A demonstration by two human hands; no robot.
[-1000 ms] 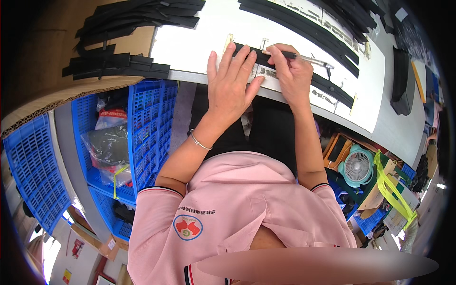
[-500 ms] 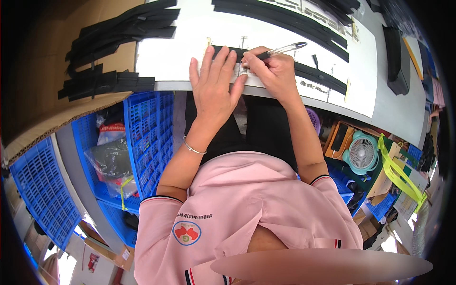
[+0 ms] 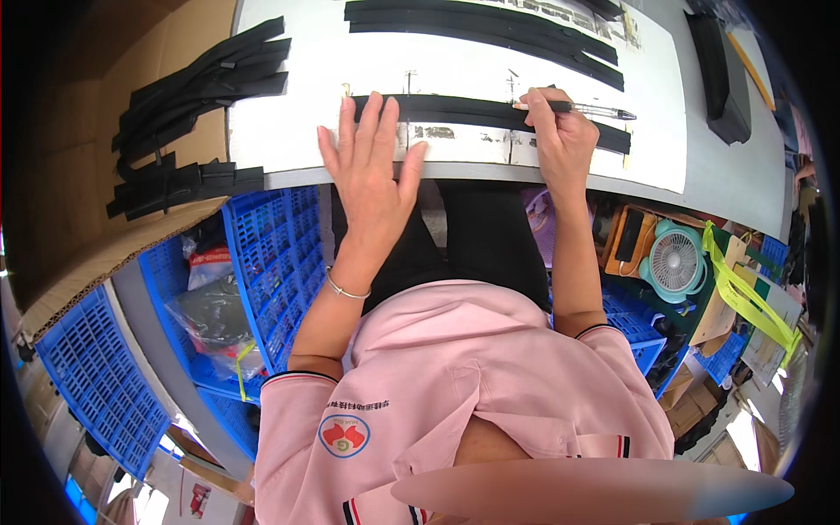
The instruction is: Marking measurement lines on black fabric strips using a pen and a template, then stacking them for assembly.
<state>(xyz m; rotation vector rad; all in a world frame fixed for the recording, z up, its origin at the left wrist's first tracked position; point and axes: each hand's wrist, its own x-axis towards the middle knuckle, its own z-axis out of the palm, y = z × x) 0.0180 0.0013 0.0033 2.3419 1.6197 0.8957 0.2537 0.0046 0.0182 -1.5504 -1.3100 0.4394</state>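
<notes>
A long black strip (image 3: 464, 109) lies across a white sheet (image 3: 289, 122) on the table. My left hand (image 3: 372, 162) lies flat with fingers spread, its fingertips pressing the strip's left end. My right hand (image 3: 560, 131) grips a pen (image 3: 582, 109) that points right, its tip over the strip near the right end. Two more long black strips (image 3: 490, 26) lie farther back on the sheet.
A pile of black strips (image 3: 188, 87) rests on brown cardboard (image 3: 79, 175) at the left. Blue plastic crates (image 3: 271, 254) stand under the table. A small teal fan (image 3: 678, 262) and yellow tape (image 3: 744, 293) sit at the lower right. A dark box (image 3: 722, 79) lies at the table's right.
My left hand slid left along the strip and spread flat. My right hand with the pen moved right along the strip, so the hands are farther apart.
</notes>
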